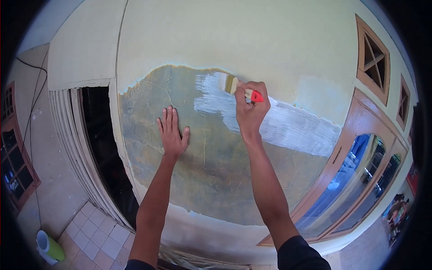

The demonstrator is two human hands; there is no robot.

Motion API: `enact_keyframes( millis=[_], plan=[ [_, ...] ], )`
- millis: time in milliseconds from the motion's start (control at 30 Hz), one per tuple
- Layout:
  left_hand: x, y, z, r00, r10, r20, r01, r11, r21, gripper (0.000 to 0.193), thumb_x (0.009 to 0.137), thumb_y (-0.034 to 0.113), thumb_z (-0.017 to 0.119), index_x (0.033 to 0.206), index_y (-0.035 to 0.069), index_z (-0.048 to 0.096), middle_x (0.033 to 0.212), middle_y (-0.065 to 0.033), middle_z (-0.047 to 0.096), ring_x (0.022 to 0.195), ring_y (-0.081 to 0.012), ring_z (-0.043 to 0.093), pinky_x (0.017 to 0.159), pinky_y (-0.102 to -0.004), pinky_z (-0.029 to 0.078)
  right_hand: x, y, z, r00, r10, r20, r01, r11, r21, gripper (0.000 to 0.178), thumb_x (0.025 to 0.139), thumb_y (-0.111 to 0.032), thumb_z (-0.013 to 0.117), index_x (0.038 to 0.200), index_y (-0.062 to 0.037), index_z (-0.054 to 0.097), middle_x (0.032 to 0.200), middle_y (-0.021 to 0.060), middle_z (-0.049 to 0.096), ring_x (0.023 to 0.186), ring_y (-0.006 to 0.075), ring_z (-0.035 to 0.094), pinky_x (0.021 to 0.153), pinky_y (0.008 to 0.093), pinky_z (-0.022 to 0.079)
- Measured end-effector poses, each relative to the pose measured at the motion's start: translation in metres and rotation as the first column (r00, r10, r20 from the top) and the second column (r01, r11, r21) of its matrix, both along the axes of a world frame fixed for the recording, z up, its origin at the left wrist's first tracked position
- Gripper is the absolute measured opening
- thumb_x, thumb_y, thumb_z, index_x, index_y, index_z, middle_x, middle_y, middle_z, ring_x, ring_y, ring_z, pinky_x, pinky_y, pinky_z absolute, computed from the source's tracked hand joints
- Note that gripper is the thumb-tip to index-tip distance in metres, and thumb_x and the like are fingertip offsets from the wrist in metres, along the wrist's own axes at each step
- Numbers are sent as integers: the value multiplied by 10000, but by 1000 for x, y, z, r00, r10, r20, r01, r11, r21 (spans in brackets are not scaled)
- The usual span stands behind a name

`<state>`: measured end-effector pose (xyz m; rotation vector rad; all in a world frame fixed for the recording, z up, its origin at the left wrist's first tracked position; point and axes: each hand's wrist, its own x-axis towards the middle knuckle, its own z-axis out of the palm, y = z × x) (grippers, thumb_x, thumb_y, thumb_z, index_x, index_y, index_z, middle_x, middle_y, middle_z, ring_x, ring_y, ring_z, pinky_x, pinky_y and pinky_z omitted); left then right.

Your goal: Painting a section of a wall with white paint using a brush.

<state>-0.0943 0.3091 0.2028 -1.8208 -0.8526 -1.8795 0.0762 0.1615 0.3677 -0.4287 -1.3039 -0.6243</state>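
Observation:
A bare grey-brown patch of wall (pixel 216 175) spreads in front of me, ringed by peeled cream paint. My right hand (pixel 252 103) grips a paintbrush (pixel 240 88) with a wooden handle tipped in red; its bristles press on the upper part of the patch. Streaky white paint (pixel 297 128) runs from the brush to the right, down toward the door frame. Flat on the bare patch, left of the white strokes, rests my left hand (pixel 172 135), fingers outstretched and holding nothing.
To the left is a dark opening (pixel 105 144) beside white folding slats (pixel 72 148). A green and white bucket (pixel 50 247) stands on the tiled floor (pixel 96 231). On the right are a wooden door with glass panes (pixel 351 184) and a crossed wooden vent (pixel 373 58).

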Motion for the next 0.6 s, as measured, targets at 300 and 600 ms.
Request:
enact_keyframes(
  millis=[300,600],
  plan=[
    [-2,1,1,999,33,14,-34,999,9,728,997,442,437,1559,3,291,1636,-153,275,1534,-348,189,1214,-580,77,41,-41,-20,959,-123,-255,137,990,37,136,829,91,644,889,-13,580,857,64,581,709,151,558,666,263,467],
    [10,9,-4,1000,2,12,-3,1000,20,724,995,434,447,1557,3,299,1631,-155,288,1532,-349,197,1215,-576,71,18,3,-20,995,-48,-83,50,999,22,133,851,79,664,922,-18,605,876,57,585,765,137,561,686,262,470]
  ],
)
